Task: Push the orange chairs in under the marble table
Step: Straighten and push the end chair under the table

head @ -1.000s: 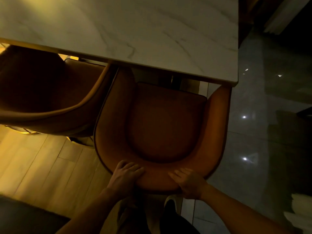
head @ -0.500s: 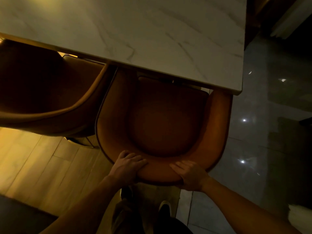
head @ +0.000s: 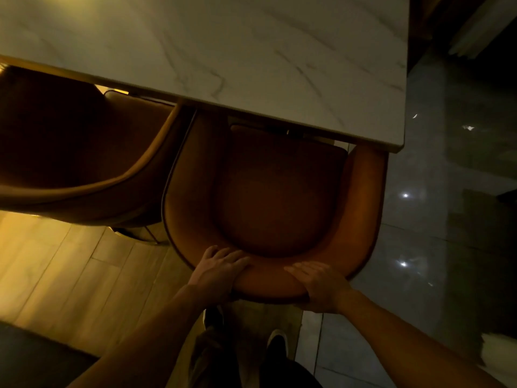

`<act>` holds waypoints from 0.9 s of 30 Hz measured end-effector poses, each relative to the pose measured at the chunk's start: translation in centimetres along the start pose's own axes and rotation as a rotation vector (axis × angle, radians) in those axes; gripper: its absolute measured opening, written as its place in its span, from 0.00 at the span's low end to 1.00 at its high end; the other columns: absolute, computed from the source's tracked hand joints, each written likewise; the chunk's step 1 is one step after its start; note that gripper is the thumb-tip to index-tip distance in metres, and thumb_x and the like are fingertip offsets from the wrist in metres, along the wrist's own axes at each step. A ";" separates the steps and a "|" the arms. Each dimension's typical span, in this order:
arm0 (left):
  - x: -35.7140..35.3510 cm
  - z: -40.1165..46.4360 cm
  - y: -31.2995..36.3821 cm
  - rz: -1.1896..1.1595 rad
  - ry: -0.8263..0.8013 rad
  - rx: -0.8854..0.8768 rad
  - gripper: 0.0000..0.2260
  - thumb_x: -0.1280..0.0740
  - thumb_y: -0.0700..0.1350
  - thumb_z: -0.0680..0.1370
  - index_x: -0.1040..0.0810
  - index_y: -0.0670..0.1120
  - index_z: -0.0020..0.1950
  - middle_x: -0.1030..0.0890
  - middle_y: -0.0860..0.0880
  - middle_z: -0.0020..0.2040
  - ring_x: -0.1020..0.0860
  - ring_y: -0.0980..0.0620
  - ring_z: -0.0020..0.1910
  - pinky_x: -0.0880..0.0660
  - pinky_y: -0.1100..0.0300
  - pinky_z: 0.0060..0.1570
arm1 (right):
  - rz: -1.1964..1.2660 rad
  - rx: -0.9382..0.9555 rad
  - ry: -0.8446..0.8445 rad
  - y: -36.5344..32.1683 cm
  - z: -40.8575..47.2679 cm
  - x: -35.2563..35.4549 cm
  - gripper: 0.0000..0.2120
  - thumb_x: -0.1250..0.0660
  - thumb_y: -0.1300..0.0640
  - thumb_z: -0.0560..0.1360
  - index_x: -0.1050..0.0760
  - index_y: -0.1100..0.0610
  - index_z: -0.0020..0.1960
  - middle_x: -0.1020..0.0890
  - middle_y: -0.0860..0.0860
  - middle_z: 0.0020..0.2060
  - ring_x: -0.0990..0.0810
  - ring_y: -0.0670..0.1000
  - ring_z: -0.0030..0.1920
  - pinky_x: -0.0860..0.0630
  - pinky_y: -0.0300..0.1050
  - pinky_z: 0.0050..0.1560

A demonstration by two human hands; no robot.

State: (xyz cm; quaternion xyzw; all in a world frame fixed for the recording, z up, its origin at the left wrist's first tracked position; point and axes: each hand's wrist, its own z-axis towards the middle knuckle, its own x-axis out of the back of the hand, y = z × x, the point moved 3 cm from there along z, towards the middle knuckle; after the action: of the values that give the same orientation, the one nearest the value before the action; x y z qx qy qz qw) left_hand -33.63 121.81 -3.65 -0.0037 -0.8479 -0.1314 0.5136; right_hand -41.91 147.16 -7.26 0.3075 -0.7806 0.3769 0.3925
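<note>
1. The marble table (head: pixel 223 51) fills the upper part of the head view, its near edge running slantwise and ending in a corner above the grey tiled floor (head: pixel 447 219).
2. An orange chair (head: pixel 279 197) with a curved, wrap-around back stands just below that edge. The front of its seat cushion sits under the table edge, while most of the seat and the whole curved back lie outside the table.
3. The left hand (head: pixel 221 271) grips the top rim of this chair's back on the side away from the table. Its fingers curl over the rim toward the seat and the thumb side wraps the outer face.
4. The right hand (head: pixel 321 284) holds the same rim just beside the left, fingers laid over the top and pointing toward the left hand, palm against the outer curve.
5. A bare stretch of the rim shows between the two hands.
6. A second orange chair (head: pixel 84 163) stands to the left of the first, close against it, its back also outside the table and its seat partly beneath the table edge.
7. Beneath that chair and the left arm lies a wooden plank floor (head: pixel 70 275), meeting the grey tiles below the held chair.
8. The person's legs and a shoe (head: pixel 275 345) show between the forearms, on the side of the chair away from the table.
</note>
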 end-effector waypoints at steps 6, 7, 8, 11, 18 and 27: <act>-0.1 -0.1 0.0 0.008 0.003 -0.005 0.36 0.32 0.66 0.70 0.39 0.58 0.75 0.32 0.54 0.73 0.36 0.48 0.73 0.45 0.43 0.71 | 0.040 -0.088 0.013 -0.4 -0.2 -0.1 0.44 0.33 0.31 0.68 0.44 0.48 0.77 0.33 0.50 0.73 0.34 0.51 0.71 0.40 0.51 0.72; -0.1 -0.1 0.0 0.011 0.002 -0.007 0.36 0.31 0.66 0.70 0.39 0.58 0.74 0.32 0.54 0.73 0.35 0.48 0.72 0.44 0.42 0.71 | 0.051 -0.097 0.028 -0.6 -0.2 -0.1 0.44 0.33 0.30 0.67 0.43 0.48 0.76 0.32 0.49 0.72 0.33 0.51 0.70 0.40 0.51 0.72; -0.1 -0.1 0.0 0.013 0.004 -0.010 0.36 0.31 0.66 0.69 0.38 0.58 0.74 0.31 0.54 0.72 0.34 0.48 0.71 0.43 0.42 0.70 | 0.057 -0.106 0.038 -0.7 -0.2 -0.1 0.44 0.34 0.30 0.67 0.42 0.48 0.76 0.31 0.49 0.72 0.33 0.51 0.70 0.40 0.51 0.72; -0.3 -0.1 0.1 0.014 0.027 -0.018 0.37 0.29 0.66 0.67 0.36 0.58 0.73 0.29 0.53 0.71 0.32 0.48 0.70 0.42 0.42 0.69 | 0.043 -0.143 0.061 -1.2 -0.6 -0.1 0.45 0.33 0.31 0.66 0.41 0.49 0.76 0.30 0.50 0.71 0.32 0.52 0.69 0.41 0.52 0.71; -0.9 -0.9 0.0 -0.014 0.129 -0.035 0.38 0.33 0.70 0.67 0.32 0.54 0.73 0.26 0.52 0.70 0.30 0.48 0.69 0.39 0.43 0.70 | 0.024 -0.216 0.414 -4.9 -0.2 -0.9 0.43 0.33 0.25 0.64 0.23 0.58 0.64 0.18 0.56 0.58 0.20 0.58 0.58 0.27 0.59 0.62; -0.2 -0.6 -0.8 0.141 0.324 -0.299 0.27 0.23 0.59 0.65 0.19 0.50 0.60 0.16 0.50 0.54 0.18 0.49 0.52 0.20 0.49 0.52 | -0.061 -0.032 0.463 -3.5 0.3 -0.7 0.37 0.31 0.29 0.65 0.19 0.60 0.57 0.15 0.56 0.49 0.16 0.55 0.47 0.20 0.49 0.50</act>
State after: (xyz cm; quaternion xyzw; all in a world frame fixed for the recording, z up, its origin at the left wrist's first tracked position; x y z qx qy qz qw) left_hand -33.15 120.95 -3.74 -0.1177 -0.7231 -0.2182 0.6447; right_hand -38.97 145.16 -6.72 0.2298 -0.6660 0.4129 0.5772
